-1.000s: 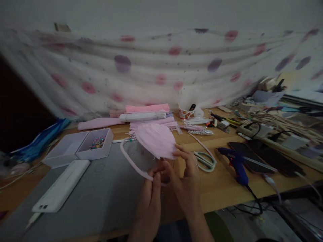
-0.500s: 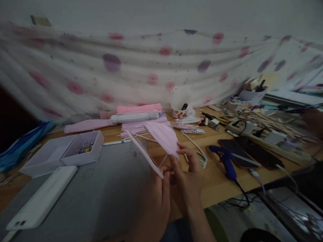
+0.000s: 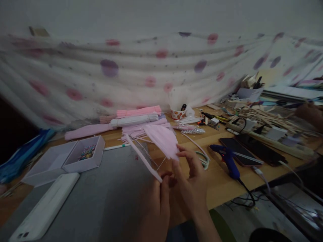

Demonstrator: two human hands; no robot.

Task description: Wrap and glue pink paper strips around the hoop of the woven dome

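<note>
- Back: spotted cloth (image 3: 131, 77), white with pink and purple dots, hangs in folds behind our table (image 3: 214, 185).
- Grey mat (image 3: 111, 188) covers the table's left part; white phone-like slab (image 3: 47, 205) and open box (image 3: 84, 154) with beads (image 3: 87, 152) at its left side.
- Our left hand (image 3: 161, 198): thumb and forefinger pinching the near end of the strip. Lower part blurred.
- Our right hand (image 3: 193, 176): thumb and forefinger pinching the near right corner of the fan piece, other fingers curled.
- Fan piece (image 3: 163, 139): pale pink, soft-looking, finely ridged, wide at the far end, narrowing to our right fingers. We have it tilted above the table, in front of the pink bundles (image 3: 138, 111).
- Strip (image 3: 143, 156): pale pink, narrow, slants from our left fingers away to the left, apart from the fan piece along most of its length.
- Blue glue gun (image 3: 228, 161): right of our right hand, red light showing.
- Scissors (image 3: 205, 161): just beyond our right hand, partly hidden.
- Thin wires (image 3: 161, 163): between strip and fan piece; exact joints, can't tell.
</note>
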